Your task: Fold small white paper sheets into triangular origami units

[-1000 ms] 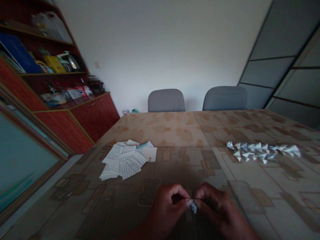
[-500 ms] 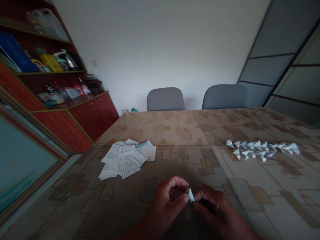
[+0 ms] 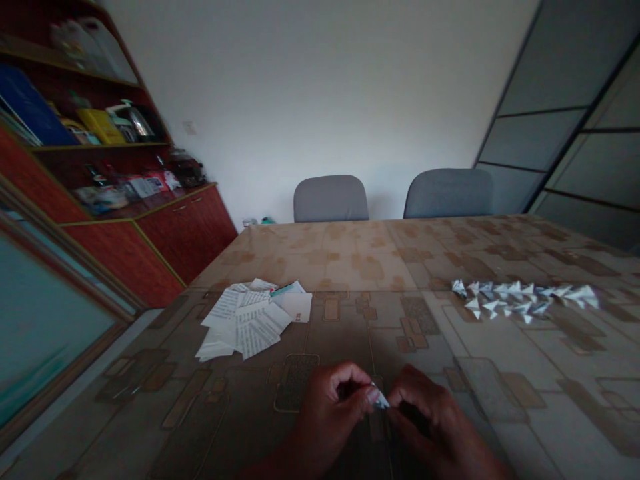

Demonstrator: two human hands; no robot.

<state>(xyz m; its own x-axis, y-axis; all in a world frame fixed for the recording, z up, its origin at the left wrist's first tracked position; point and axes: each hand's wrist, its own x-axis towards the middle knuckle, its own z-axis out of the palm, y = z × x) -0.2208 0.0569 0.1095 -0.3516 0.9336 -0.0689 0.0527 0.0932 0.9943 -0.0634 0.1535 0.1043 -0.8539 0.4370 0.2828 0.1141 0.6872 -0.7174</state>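
A small folded piece of white paper (image 3: pixel 381 400) is held over the near part of the table. My left hand (image 3: pixel 337 407) pinches it between thumb and index finger from the left. On its right side, the thumb and index finger of my right hand (image 3: pixel 430 417) close on its tip. A spread pile of printed paper sheets (image 3: pixel 257 320) lies to the left on the table. Several small folded paper pieces (image 3: pixel 523 297) stand in two rows at the right.
The table (image 3: pixel 350 257) has a patterned cover. Two grey chairs (image 3: pixel 330 199) stand behind its far edge. At the left are a red cabinet (image 3: pixel 187 230) and shelves holding a kettle, a yellow box and bottles.
The folded paper has tilted over, its tip now pointing to the lower right. My left fingers have drawn closer together, and the fingertips of both hands are nearer each other.
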